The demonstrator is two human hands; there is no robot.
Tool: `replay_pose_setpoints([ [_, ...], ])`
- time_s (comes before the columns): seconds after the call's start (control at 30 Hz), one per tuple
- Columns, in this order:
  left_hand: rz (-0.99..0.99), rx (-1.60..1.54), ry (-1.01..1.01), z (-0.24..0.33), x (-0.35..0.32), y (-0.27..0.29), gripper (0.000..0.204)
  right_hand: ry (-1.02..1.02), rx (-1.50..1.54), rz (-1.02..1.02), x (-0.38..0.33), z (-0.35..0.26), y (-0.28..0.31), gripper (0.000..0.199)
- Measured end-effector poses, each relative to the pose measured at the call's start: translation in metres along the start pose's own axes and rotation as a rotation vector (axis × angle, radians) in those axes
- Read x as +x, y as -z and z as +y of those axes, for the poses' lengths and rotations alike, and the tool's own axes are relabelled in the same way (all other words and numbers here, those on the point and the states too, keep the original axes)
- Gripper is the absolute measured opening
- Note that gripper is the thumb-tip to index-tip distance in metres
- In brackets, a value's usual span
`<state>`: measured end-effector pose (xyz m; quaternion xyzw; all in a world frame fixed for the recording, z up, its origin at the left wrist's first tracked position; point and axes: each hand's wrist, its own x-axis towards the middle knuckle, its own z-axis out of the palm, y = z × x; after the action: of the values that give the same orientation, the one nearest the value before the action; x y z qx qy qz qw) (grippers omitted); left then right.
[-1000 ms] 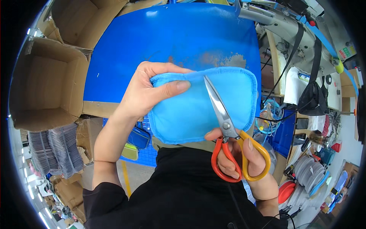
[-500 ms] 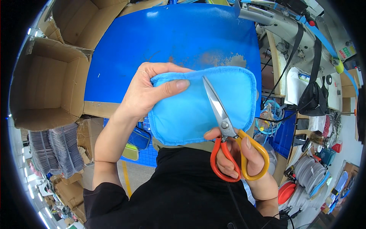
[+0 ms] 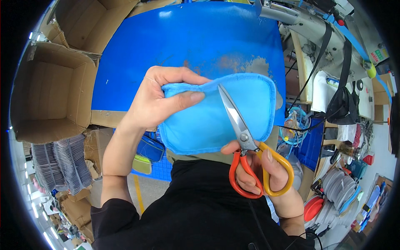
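Left hand [image 3: 160, 100] pinches the pouch [image 3: 216, 114]; right hand [image 3: 260, 173] grips scissors [image 3: 246, 146]. A slip could nick the thumb.

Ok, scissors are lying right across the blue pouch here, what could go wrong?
1. The scissors blades lie closed over the light blue fabric pouch; a stray snip might nick the panel or its piped edge.
2. The left hand thumb pinches the pouch near the blade tip, so a slip could catch it.
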<state>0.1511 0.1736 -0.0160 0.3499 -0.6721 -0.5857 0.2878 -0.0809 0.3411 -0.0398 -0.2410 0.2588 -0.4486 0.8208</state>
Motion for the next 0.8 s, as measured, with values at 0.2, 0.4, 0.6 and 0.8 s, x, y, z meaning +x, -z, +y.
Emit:
replay_pose_setpoints([
  [0.2,-0.052,0.026,0.021,0.004,0.001,0.005,0.027,-0.008,-0.075,-0.003,0.001,-0.004,0.002,0.064],
  [0.4,-0.027,-0.215,0.113,-0.008,0.005,0.0,0.033,0.035,-0.028,0.008,-0.002,0.001,0.001,0.067],
  [0.6,-0.04,-0.252,0.102,-0.01,0.004,0.0,0.038,0.037,0.005,-0.016,-0.002,0.0,0.005,0.07],
  [0.8,-0.041,-0.252,0.109,-0.009,0.005,0.0,0.039,0.022,0.018,-0.018,-0.002,0.0,0.005,0.069],
])
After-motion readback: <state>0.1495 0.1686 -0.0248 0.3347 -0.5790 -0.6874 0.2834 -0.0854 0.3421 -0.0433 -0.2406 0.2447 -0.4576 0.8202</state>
